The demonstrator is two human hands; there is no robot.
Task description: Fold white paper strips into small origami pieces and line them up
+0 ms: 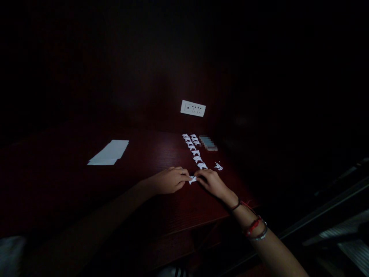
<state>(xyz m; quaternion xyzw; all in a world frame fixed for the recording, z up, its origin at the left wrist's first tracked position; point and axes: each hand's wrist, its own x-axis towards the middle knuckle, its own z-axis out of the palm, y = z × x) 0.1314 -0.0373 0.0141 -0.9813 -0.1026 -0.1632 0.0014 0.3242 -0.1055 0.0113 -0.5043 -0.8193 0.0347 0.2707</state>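
A small folded piece of white paper point(192, 179) lies on the dark red table between my two hands. My left hand point(172, 180), with a ring on one finger, presses the paper's left side with its fingertips. From the right, my right hand point(212, 181) has its fingers closed on the paper's other side. Just beyond my fingers, a row of folded white paper pieces point(197, 158) runs away from me, and a shorter row point(195, 139) sits beside its far end.
A stack of white paper sheets point(111, 152) lies to the left. Small white paper scraps point(218, 166) are on the right, below a blurred flat rectangular object point(208, 142). A white socket panel point(193, 108) is on the wall behind. The table's front edge point(198, 224) runs below my hands.
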